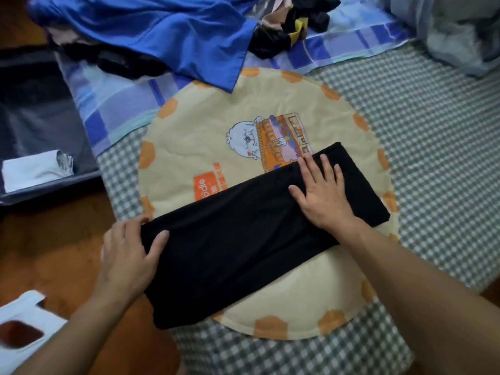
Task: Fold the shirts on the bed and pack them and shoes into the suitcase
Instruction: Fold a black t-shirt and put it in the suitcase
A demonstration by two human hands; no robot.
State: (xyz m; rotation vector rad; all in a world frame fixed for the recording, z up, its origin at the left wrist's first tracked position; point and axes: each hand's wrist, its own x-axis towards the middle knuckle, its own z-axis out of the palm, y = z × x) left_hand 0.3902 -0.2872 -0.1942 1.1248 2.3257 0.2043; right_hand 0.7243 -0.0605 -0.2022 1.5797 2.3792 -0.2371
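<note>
A black shirt (243, 239), folded into a long strip, lies across a round cream cushion (205, 147) on the bed. My left hand (130, 250) grips the strip's left end, thumb on top and fingers curled round the edge. My right hand (322, 193) presses flat on the strip's right part with fingers spread. The open suitcase (35, 123) lies on the floor at the left and holds a folded white garment (35, 169). A blue shirt (151, 31) and dark clothes (278, 36) are piled at the head of the bed.
The bed has a green checked sheet (433, 147) and a blue plaid cloth (116, 104). A grey bundle (465, 33) sits at the top right. A white plastic stool (24, 326) stands on the brown floor at the lower left.
</note>
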